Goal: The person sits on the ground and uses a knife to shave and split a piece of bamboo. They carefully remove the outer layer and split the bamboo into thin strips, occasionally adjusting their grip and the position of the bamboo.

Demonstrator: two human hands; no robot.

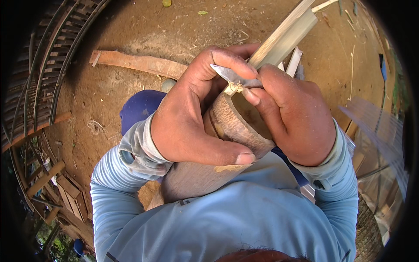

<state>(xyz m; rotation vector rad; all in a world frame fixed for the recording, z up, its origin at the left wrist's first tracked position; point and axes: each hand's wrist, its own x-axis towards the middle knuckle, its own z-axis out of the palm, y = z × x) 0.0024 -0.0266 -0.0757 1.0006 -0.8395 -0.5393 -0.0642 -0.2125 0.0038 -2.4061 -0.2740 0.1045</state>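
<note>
My left hand [183,118] is closed around a thick bamboo tube [238,120], its thumb lying along the side below the cut rim. The tube rests against my body and slants up to the right, where a long split bamboo length [288,37] sticks out beyond my hands. In my right hand [301,115] a small knife [223,73] is pinched, with its pointed blade toward the left. The blade meets the tube's rim, and curled shavings [236,88] cling there. The knife's handle is hidden inside my right hand, and my left fingertips are out of sight behind the bamboo.
A flat wooden strip [139,63] lies on the dirt ground [174,22] beyond my left knee [139,107]. Slatted wooden framing [52,56] stands at the left, with boards [70,196] below it. Clear plastic sheeting [379,135] hangs at the right.
</note>
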